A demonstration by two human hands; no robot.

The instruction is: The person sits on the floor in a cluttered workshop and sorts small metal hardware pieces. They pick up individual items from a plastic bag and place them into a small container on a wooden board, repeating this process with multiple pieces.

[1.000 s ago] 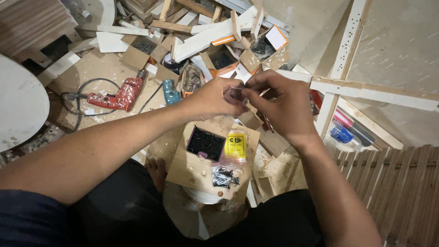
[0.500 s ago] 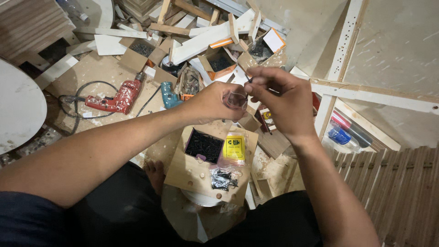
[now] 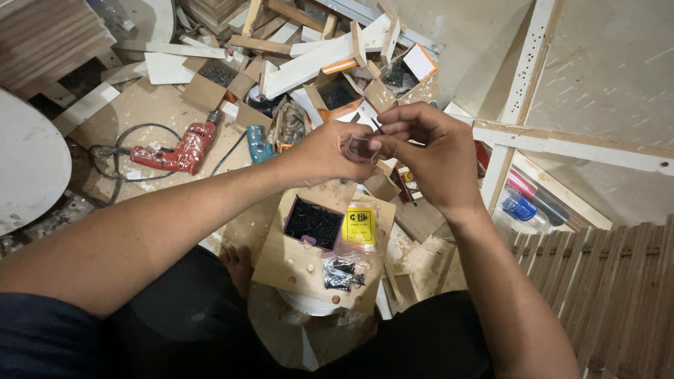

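Observation:
My left hand [image 3: 330, 151] and my right hand [image 3: 428, 154] meet in front of me, above a wooden board. Both pinch a small clear plastic packet [image 3: 361, 149] between their fingertips. A thin dark screw [image 3: 377, 126] sticks up from my right fingers. Under the hands, the wooden board [image 3: 295, 270] carries an open box of black screws [image 3: 314, 223], a yellow packet [image 3: 361, 226] and a small clear bag of black screws [image 3: 340, 274].
A red electric drill [image 3: 179, 151] with its cable and a teal drill [image 3: 260, 144] lie on the floor to the left. Cardboard screw boxes and wood offcuts [image 3: 316, 56] are piled beyond. A white round panel [image 3: 28, 168] is far left; a slatted panel [image 3: 618, 295] stands right.
My hands have shifted slightly while working the small clear packet between the fingertips. Nothing else has moved.

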